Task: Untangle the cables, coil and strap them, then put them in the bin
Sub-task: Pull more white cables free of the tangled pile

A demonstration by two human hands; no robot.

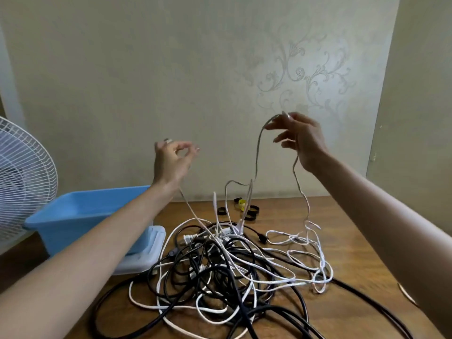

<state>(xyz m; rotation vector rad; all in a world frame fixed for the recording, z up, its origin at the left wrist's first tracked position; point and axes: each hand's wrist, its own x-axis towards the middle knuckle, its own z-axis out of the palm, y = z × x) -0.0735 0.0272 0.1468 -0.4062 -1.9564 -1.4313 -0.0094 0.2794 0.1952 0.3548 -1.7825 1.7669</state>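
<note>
From the head view, the right hand (303,140) is raised above the far edge of the worktop (354,241). Its fingers (281,138) pinch the top of a loop of thin white cable (256,152), whose two runs drop into the tangle (227,265) at the worktop's middle. The left hand (171,165), also lifted, has thumb and forefinger closed on what looks like another strand of that cable, though blur leaves this unsure.

The step in hand is teasing this one cable free. It is best to lift gently and feed slack hand over hand, following the strand to each crossing. Tugging would likely tighten knots among the black leads. The blue bin (80,231) waits at the left edge, with the straps (252,212) near the far edge.
</note>
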